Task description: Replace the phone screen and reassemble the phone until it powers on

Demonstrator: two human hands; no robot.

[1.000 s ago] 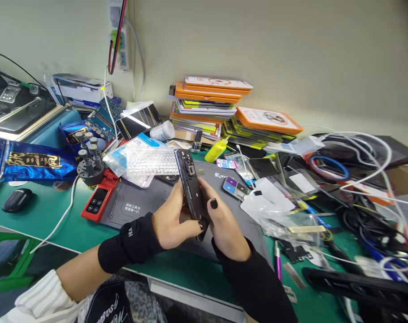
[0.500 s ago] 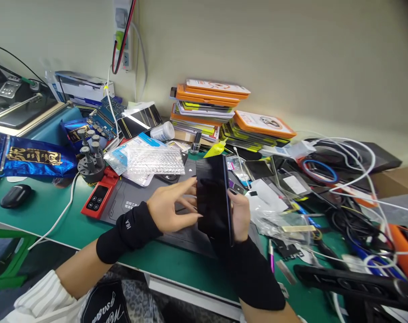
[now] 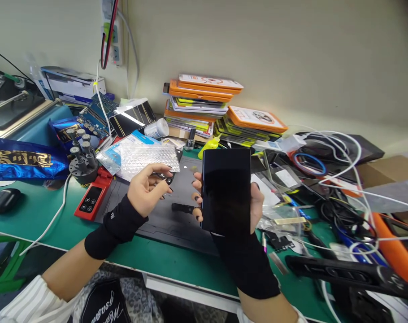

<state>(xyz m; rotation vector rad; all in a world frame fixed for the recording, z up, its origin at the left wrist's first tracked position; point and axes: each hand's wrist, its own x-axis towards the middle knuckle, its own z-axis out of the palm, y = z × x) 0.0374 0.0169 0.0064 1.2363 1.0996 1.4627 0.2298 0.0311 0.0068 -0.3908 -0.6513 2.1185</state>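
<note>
My right hand (image 3: 257,207) grips a smartphone (image 3: 227,193) upright, its dark screen turned toward me. The fingers wrap round the phone's left edge and the thumb side lies along its right. To the left, my left hand (image 3: 146,190) hovers over a dark grey work mat (image 3: 158,231), its fingers loosely curved and apart, holding nothing I can make out. A short black rod-like tool (image 3: 183,207) lies on the mat between the hands. Just beyond the left hand lies a bubble-wrap pouch (image 3: 146,158).
A red device with buttons (image 3: 91,197) and a grey holder with upright posts (image 3: 83,161) stand left. Behind are stacked orange-edged packages (image 3: 204,89) and a yellow bottle (image 3: 209,146). Tangled cables (image 3: 352,215) and loose parts crowd the right. A black earbud-type case (image 3: 5,200) sits far left.
The phone has turned from edge-on to face me more squarely. My left hand has drawn away from it to the left. The view has shifted slightly right.
</note>
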